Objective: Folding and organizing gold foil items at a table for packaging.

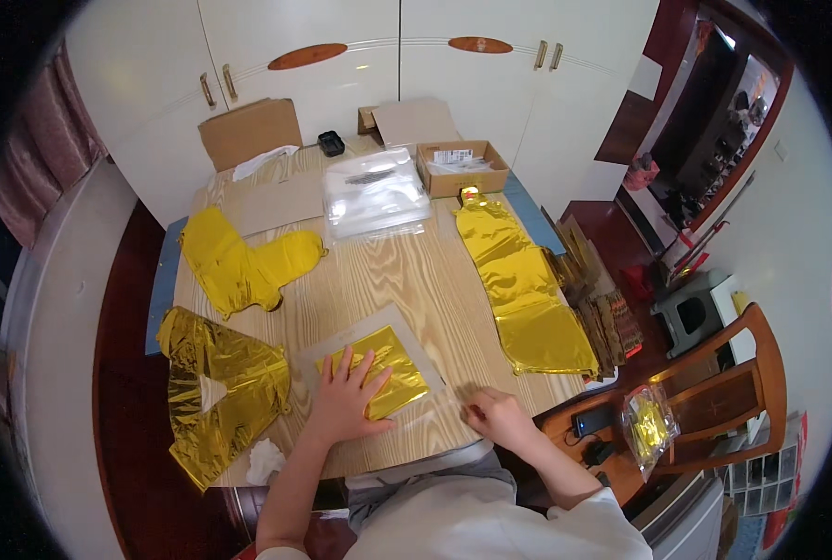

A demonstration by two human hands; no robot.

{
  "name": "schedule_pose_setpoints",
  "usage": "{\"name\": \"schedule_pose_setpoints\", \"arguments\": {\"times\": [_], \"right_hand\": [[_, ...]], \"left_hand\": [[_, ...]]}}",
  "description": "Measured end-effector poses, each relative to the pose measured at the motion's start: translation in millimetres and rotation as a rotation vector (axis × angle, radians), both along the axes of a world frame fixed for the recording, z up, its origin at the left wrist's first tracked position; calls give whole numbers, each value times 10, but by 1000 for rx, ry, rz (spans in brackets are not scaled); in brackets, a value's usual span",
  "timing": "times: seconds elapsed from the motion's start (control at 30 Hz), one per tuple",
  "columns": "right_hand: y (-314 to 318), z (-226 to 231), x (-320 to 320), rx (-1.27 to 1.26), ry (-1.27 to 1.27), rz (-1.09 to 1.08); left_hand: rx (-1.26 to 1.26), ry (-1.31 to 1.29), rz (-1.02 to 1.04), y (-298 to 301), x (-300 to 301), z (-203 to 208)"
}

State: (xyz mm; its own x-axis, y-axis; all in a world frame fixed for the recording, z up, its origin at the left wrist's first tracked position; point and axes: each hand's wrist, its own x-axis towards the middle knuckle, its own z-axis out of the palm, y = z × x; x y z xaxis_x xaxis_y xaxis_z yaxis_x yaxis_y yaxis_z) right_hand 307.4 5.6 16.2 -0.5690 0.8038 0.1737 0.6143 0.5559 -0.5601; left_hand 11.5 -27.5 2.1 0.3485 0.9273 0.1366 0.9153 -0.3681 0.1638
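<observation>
My left hand lies flat with fingers spread on a folded piece of gold foil. Under the foil is a grey-beige card, set at an angle near the table's front edge. My right hand is closed, its fingers curled down by the front edge, right of the card; whatever they hold, if anything, is hidden. Flat gold foil shapes that look like uninflated balloons lie around: an angled one at left, a crinkled one with a triangular hole nearer me, and a long one at right.
Clear plastic sleeves lie in a stack at the back of the wood-grain table. A small cardboard box stands beside them. White tissue sits at the near left edge. A wooden chair at right holds a clear bag of gold pieces.
</observation>
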Motion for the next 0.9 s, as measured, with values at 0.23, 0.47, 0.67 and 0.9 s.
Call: {"name": "schedule_pose_setpoints", "arguments": {"times": [0.23,0.47,0.67,0.9], "right_hand": [[-3,-19,-265,9,72,-68],[146,-145,-519,58,58,-29],[502,0,-388,221,-34,321],[772,-93,-316,355,-2,569]], "left_hand": [[15,23,-5,-5,8,23],[40,33,-22,-2,12,45],[21,65,-26,-27,-21,33],[0,35,-30,-12,-8,22]]}}
